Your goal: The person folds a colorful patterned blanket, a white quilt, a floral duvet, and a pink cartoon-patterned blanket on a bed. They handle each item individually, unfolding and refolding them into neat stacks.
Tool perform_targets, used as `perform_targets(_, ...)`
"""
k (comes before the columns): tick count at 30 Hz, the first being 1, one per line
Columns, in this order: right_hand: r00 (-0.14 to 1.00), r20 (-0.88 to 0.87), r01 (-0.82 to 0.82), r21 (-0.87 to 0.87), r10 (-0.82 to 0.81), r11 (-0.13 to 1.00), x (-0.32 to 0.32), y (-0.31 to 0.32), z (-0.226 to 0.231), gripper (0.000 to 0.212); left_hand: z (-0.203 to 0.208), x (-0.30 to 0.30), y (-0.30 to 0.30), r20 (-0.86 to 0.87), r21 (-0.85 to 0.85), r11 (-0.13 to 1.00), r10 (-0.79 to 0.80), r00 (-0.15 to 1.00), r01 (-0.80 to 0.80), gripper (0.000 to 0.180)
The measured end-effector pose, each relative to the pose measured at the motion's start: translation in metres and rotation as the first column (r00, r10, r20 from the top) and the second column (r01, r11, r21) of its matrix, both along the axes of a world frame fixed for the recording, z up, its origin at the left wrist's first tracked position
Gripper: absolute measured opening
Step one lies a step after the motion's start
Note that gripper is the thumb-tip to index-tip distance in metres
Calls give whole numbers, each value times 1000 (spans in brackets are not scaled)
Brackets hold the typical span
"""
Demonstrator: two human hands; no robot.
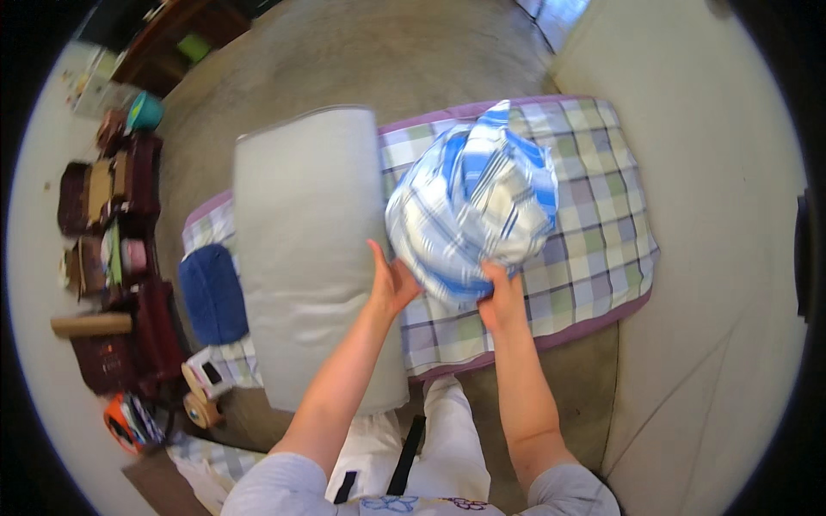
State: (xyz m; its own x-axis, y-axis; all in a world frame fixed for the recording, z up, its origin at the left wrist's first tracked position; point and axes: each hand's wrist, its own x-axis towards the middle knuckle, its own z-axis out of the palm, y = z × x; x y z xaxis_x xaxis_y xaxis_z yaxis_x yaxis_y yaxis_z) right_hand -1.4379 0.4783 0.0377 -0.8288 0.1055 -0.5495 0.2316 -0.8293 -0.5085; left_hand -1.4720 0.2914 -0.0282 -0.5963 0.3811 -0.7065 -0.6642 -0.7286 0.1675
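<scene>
A bunched-up blue and white plaid cloth (469, 206) lies in a rounded heap over the plaid mattress (602, 198), a loose corner sticking up at its far side. My right hand (501, 297) grips the near edge of this cloth, thumb on top and the fingers partly hidden. At the near left edge of the heap is my left hand (396, 282), its thumb spread away from the cloth. The fingers of that hand touch the bundle's side, their tips hidden. Left of the heap, a grey foam pad (310, 215) lies across the mattress, close beside my left hand.
A dark blue cushion (213, 294) rests on the mattress's left end, near a small white box (208, 373). Dark red seats (155, 318) holding boxes line the left wall. A teal bucket (144, 112) stands farther back. The pale wall (723, 258) rises at right.
</scene>
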Motion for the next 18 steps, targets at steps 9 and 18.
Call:
perform_targets(9,904,174,-408,77,391,910,147,-170,33,44,85,96,-232,-164,-68,955,275,947,-289,44)
perform_targets(18,935,332,-318,635,123,704,180,-319,-65,34,-41,224,-357,277,-913,326,50,959,247,63)
